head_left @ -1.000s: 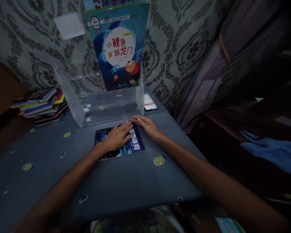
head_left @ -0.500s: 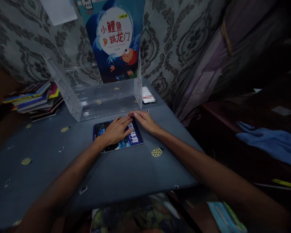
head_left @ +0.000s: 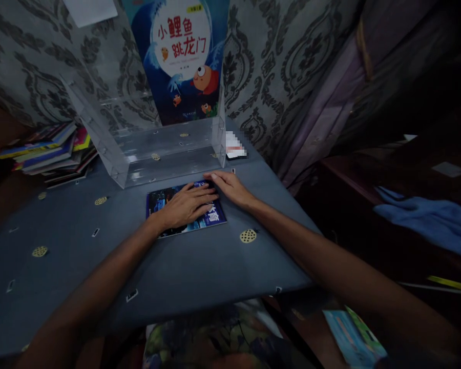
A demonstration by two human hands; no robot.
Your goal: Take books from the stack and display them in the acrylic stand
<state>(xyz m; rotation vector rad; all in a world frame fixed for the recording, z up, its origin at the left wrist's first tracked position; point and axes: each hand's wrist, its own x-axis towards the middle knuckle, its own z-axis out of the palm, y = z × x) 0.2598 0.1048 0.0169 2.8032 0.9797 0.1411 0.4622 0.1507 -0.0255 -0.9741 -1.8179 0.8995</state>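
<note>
A dark blue magazine (head_left: 217, 214) with white Chinese characters on its cover lies flat on the blue tablecloth. My left hand (head_left: 188, 205) rests palm down across its middle, fingers stretched to the right and slightly apart. At the magazine's upper right corner is my right hand (head_left: 232, 188), its fingers extended and pointing left; it rests by the edge, and whether the fingertips press the corner is hard to see. Just beyond the hands stands a clear acrylic rack (head_left: 165, 163). A picture book (head_left: 188, 61) with a red fish on its cover stands upright in it.
A stack of books (head_left: 57, 151) sits at the table's left. A small white item (head_left: 235, 146), partly pixelated, lies right of the rack. Patterned curtain (head_left: 276, 61) hangs behind. Off the right edge are a blue cloth (head_left: 426, 218) and a lower booklet (head_left: 351, 335).
My left hand has slid slightly right over the magazine, covering more of the title, with its fingers a little more spread. The right hand stays near the corner. The view has tilted slightly.
</note>
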